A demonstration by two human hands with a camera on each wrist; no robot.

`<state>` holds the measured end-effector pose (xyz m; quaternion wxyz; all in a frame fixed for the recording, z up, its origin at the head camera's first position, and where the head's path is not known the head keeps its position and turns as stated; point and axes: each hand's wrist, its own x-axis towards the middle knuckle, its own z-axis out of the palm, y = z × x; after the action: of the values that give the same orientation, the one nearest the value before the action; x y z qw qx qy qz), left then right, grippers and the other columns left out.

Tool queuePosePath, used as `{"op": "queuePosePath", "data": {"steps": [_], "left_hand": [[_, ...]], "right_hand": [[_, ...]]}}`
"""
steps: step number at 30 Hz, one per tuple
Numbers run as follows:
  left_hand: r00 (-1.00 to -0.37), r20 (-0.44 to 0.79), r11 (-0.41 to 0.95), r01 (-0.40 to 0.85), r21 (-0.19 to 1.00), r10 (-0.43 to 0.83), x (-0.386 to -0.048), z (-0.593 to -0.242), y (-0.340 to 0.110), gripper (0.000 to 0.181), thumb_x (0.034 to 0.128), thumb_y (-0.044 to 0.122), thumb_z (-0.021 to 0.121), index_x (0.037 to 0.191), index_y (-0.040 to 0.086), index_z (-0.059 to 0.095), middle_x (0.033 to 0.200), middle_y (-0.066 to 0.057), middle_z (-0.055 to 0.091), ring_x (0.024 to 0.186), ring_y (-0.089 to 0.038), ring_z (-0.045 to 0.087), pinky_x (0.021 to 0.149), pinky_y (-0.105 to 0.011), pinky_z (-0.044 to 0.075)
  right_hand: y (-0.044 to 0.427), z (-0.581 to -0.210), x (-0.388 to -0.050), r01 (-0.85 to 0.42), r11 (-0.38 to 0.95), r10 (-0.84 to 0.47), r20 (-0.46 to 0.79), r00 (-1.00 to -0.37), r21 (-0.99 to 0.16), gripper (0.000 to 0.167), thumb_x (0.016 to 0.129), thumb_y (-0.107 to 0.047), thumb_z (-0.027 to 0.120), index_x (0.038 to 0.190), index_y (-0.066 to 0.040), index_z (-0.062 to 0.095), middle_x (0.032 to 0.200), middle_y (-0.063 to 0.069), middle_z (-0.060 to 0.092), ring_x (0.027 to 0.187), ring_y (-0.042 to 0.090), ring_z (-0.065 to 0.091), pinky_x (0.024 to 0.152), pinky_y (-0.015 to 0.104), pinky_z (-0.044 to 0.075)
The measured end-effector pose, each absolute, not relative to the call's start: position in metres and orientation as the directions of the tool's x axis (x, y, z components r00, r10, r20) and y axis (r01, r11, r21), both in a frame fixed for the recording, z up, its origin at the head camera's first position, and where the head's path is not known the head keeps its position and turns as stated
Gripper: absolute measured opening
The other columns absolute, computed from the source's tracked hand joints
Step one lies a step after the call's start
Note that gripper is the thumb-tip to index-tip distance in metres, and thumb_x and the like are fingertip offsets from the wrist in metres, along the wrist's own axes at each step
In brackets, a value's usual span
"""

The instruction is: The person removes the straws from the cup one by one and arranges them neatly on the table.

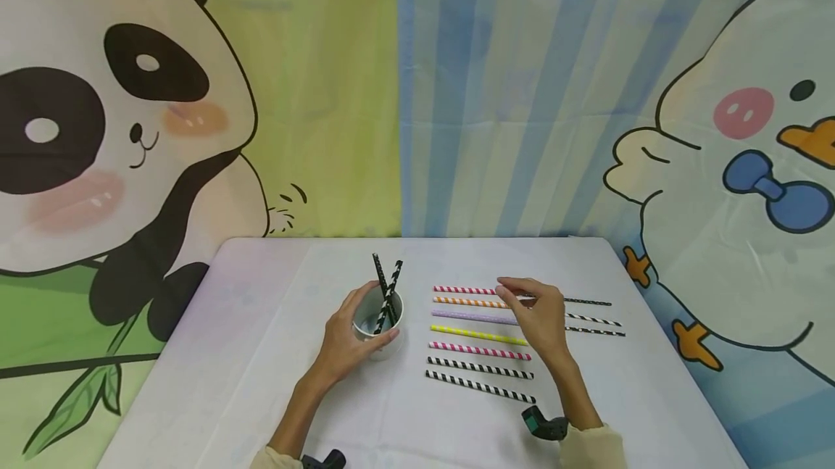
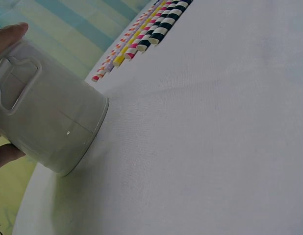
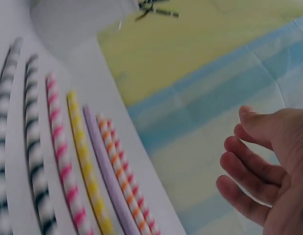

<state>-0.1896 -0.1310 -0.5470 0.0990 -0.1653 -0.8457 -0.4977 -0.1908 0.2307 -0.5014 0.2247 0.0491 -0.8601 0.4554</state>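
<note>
My left hand [image 1: 346,338] grips a translucent white cup [image 2: 63,112] around its side, thumb and fingers on opposite sides. The cup stands on the table, with black-and-white paper straws [image 1: 394,275] leaning crossed out of its mouth. Over the right part of a row of straws hovers my right hand [image 1: 540,313], its fingers loosely bent and nothing between them in the right wrist view. Below it lie pink-striped, orange-striped, purple [image 3: 110,171], yellow [image 3: 85,161] and black-striped straws, side by side. The hand hides part of the upper straws in the head view.
Beyond my right hand lie several thin black-and-white straws [image 1: 593,319]. A white cloth covers the table [image 1: 261,353]. Behind its far edge hang a panda curtain [image 1: 313,92] and a blue-striped duck curtain [image 1: 509,92].
</note>
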Motion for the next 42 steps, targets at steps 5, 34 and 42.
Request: {"op": "queuePosePath", "data": {"steps": [5, 34, 42], "left_hand": [[-0.927, 0.331, 0.450, 0.374, 0.811, 0.173, -0.190, -0.546, -0.131, 0.091, 0.0850, 0.045, 0.093, 0.163, 0.034, 0.047, 0.156, -0.009, 0.060, 0.137, -0.035, 0.062, 0.102, -0.060, 0.055], [-0.931, 0.327, 0.450, 0.365, 0.815, 0.163, -0.188, -0.546, -0.133, 0.091, 0.0842, 0.042, 0.094, 0.163, 0.032, 0.048, 0.151, -0.016, 0.062, 0.132, -0.040, 0.065, 0.098, -0.063, 0.056], [-0.936, 0.306, 0.458, 0.351, 0.817, 0.172, -0.189, -0.546, -0.130, 0.092, 0.0850, 0.045, 0.094, 0.163, 0.037, 0.046, 0.151, -0.004, 0.062, 0.133, -0.028, 0.065, 0.100, -0.055, 0.056]], "right_hand": [[0.193, -0.493, -0.203, -0.310, 0.432, 0.072, 0.375, -0.924, -0.847, 0.023, 0.100, -0.022, 0.083, 0.119, -0.010, 0.085, 0.108, 0.007, 0.085, 0.093, 0.013, 0.077, 0.077, 0.023, 0.057], [0.067, -0.512, -0.213, -0.203, 0.007, 0.171, 0.201, -0.965, -0.979, 0.023, 0.091, -0.019, 0.091, 0.111, -0.008, 0.087, 0.107, 0.011, 0.085, 0.098, 0.018, 0.078, 0.077, 0.024, 0.054], [0.054, -0.513, -0.218, -0.198, -0.035, 0.178, 0.189, -0.966, -0.980, 0.022, 0.088, -0.016, 0.094, 0.108, -0.010, 0.088, 0.106, 0.013, 0.085, 0.098, 0.022, 0.079, 0.076, 0.021, 0.059]]}}
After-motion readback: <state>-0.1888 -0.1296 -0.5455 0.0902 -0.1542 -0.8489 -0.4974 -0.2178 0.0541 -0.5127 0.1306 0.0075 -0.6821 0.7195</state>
